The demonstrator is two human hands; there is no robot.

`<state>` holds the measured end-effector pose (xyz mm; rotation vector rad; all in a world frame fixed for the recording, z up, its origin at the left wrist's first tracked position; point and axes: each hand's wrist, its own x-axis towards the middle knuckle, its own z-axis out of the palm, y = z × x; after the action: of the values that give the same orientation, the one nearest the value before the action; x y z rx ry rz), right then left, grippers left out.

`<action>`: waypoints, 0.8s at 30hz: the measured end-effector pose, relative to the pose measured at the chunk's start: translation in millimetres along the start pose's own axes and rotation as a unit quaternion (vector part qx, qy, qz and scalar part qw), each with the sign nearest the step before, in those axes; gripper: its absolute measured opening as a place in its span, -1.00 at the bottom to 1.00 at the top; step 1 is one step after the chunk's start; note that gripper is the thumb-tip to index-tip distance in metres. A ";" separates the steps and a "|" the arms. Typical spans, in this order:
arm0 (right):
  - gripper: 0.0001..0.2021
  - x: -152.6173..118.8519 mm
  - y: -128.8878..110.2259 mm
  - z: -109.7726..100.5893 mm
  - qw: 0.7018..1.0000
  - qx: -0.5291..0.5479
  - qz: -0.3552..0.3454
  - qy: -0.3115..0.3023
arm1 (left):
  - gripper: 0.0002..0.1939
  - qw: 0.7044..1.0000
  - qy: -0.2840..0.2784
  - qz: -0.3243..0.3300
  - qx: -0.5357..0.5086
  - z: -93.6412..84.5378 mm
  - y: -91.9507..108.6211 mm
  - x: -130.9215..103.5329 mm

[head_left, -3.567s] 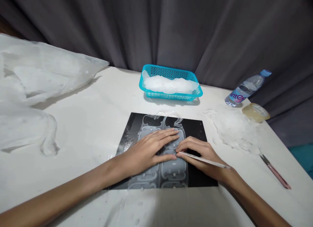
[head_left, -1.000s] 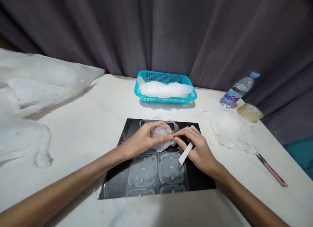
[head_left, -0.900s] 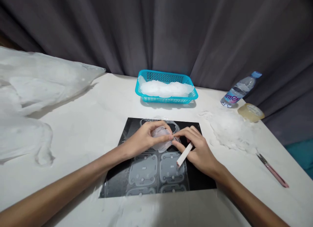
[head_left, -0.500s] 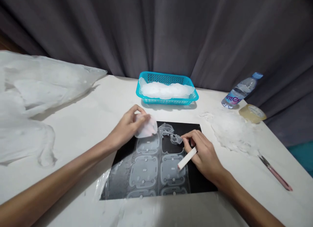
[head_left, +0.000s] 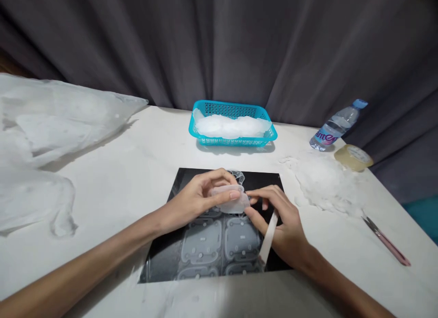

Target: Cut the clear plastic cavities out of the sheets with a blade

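My left hand [head_left: 208, 192] grips a translucent white rounded piece [head_left: 232, 204] between thumb and fingers, above a black board [head_left: 164, 249]. My right hand [head_left: 277, 213] touches the right edge of that piece with its fingertips and also holds a white stick-like tool [head_left: 268, 240], which points down. A clear plastic sheet of rounded molded shapes [head_left: 201, 239] lies on the board. Its upper part is mostly hidden behind my hands, with a curled clear strip [head_left: 239, 176] showing just past them.
A turquoise basket [head_left: 232, 142] with white pieces stands at the back. Clear plastic bags [head_left: 68, 117] lie left. On the right are a water bottle [head_left: 335, 126], a tape roll [head_left: 353, 158], white scraps [head_left: 325, 183] and pink-handled snips [head_left: 388, 242].
My left hand has moved right with the white piece, meeting my right fingertips. The tool in my right hand has tilted more steeply downward.
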<state>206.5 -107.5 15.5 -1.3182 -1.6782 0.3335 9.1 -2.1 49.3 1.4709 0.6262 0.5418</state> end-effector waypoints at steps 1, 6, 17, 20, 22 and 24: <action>-0.85 0.0 -0.4 1.5 1.000 0.000 -0.010 0.012 | -0.80 1.000 -0.003 0.000 0.006 1.2 -0.6 -0.3; -0.85 2.0 0.7 1.9 0.995 -0.029 -0.087 0.049 | -0.89 0.998 -0.053 0.009 -0.026 -0.3 -6.7 -1.4; -0.77 -2.6 0.6 -3.7 0.983 -0.084 -0.155 0.054 | -0.89 0.991 -0.082 0.043 0.099 -1.6 -3.5 -5.8; -0.82 -3.2 7.3 -5.9 0.983 -0.111 -0.143 0.008 | -0.80 0.972 -0.067 0.039 0.221 -0.7 0.0 -11.6; -0.77 -3.0 14.3 -6.2 0.984 -0.136 -0.112 -0.021 | -0.74 0.959 -0.043 0.037 0.277 -5.2 2.3 -11.7; -0.70 -2.8 22.1 -4.6 0.984 -0.158 -0.079 -0.032 | -0.72 0.947 -0.004 0.069 0.313 -14.3 7.7 -2.5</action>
<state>223.5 -103.0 1.1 -1.4012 -1.9349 0.0133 -2.1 6.9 57.1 2.1286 0.7297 0.4617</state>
